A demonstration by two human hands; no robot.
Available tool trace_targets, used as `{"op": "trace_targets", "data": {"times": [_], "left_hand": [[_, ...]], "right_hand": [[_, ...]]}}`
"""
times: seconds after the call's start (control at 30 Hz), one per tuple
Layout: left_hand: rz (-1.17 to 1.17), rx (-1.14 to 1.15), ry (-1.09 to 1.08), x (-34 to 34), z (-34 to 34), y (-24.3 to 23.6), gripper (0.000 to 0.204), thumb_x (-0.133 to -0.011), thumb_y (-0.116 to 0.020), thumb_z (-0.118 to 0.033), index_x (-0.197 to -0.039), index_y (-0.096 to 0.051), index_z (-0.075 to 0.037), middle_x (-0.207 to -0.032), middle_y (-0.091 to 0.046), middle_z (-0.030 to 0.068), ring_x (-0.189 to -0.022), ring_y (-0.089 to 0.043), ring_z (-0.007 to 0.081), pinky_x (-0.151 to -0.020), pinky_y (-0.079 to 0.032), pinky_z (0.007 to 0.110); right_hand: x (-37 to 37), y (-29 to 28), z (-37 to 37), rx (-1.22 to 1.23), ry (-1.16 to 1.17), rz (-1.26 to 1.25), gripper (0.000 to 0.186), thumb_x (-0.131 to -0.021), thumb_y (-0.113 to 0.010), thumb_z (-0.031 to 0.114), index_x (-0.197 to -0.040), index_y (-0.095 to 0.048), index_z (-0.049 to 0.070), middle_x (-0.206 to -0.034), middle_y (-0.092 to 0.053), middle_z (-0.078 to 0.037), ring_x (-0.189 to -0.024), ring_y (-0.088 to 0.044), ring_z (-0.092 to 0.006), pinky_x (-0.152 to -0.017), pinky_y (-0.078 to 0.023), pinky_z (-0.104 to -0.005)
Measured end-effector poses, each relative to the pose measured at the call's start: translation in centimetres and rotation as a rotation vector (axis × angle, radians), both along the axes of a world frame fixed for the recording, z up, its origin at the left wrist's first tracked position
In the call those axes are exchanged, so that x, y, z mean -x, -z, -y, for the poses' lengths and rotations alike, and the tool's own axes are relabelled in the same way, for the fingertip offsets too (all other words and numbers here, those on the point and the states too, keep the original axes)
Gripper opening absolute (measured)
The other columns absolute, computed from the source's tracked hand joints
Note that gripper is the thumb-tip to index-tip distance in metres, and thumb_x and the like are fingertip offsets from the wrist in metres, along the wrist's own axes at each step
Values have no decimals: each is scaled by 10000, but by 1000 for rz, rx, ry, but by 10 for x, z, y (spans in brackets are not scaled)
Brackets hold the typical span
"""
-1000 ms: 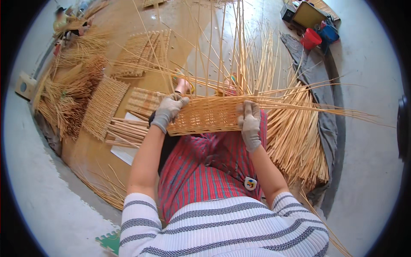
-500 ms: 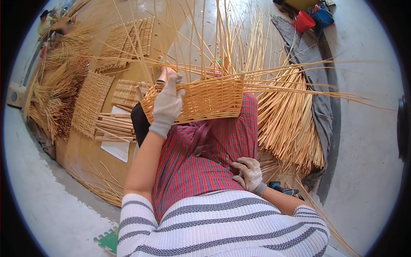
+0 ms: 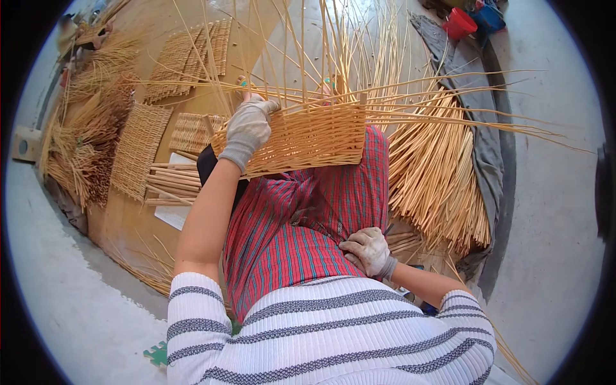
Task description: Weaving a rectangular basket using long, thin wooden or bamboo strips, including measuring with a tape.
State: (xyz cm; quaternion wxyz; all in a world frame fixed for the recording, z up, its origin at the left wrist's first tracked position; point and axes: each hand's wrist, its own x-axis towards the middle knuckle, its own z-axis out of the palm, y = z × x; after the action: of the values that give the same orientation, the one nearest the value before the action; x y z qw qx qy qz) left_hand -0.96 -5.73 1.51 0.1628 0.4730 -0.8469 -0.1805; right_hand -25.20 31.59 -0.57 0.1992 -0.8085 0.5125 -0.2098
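A half-woven wicker basket lies on its side across my knees, with long loose willow rods fanning out from its far and right edges. My left hand, in a pale work glove, grips the basket's left end from above, its fingers curled over the upper edge. Down by my right hip, my gloved right hand is closed against the checked red cloth on my lap. A thin dark tip shows beside its knuckles; whatever the fingers hold is hidden.
A thick bundle of peeled rods lies on grey cloth at the right. Woven panels and short sticks are on the left, with darker bundled rods beyond. A red bucket stands far right. Another person is far left.
My left hand has shifted slightly left and tilted over the basket's edge. The basket has moved a little up and tipped. My right hand has drawn slightly nearer my body.
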Motion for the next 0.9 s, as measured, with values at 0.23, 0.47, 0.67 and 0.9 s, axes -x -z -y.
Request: {"op": "trace_targets", "data": {"times": [0.23,0.47,0.67,0.9], "left_hand": [[89,183,244,-24,-15,-8,338,-941,-650,-165,-1257,-747,-92,-1143,-723,83,-1028,-663,261,-985,-503,393],[-239,-172,165,-2,-160,-17,390,-999,-707,-203,-1373,-672,-100,-1246,-735,113,-1222,-665,338,-1084,-497,474],[-988,-1387,134,-4,-191,2,240,-1077,-684,-279,-1166,-699,-56,-948,-746,81,-740,-723,157,-677,-619,304],[-1025,-853,-80,-89,-90,-35,174,-1053,-719,-238,-1054,-668,-71,-875,-668,27,-662,-638,114,-615,-572,293]], "right_hand": [[-9,-1,6,9,116,-9,228,-890,-779,362,-888,-783,134,-978,-740,-61,-894,-713,-281,-783,-555,-417],[4,-18,76,-530,577,1143,336,-1042,-669,392,-1209,-666,100,-1031,-651,-55,-831,-655,-135,-689,-550,-290],[-25,-78,137,-384,85,363,803,-838,-873,462,-1497,-566,123,-1172,-647,-109,-1011,-691,-241,-871,-580,-380],[-1,-161,239,-132,-107,-373,359,-954,-597,305,-1231,-785,175,-915,-802,-87,-809,-775,-265,-790,-625,-425]]}}
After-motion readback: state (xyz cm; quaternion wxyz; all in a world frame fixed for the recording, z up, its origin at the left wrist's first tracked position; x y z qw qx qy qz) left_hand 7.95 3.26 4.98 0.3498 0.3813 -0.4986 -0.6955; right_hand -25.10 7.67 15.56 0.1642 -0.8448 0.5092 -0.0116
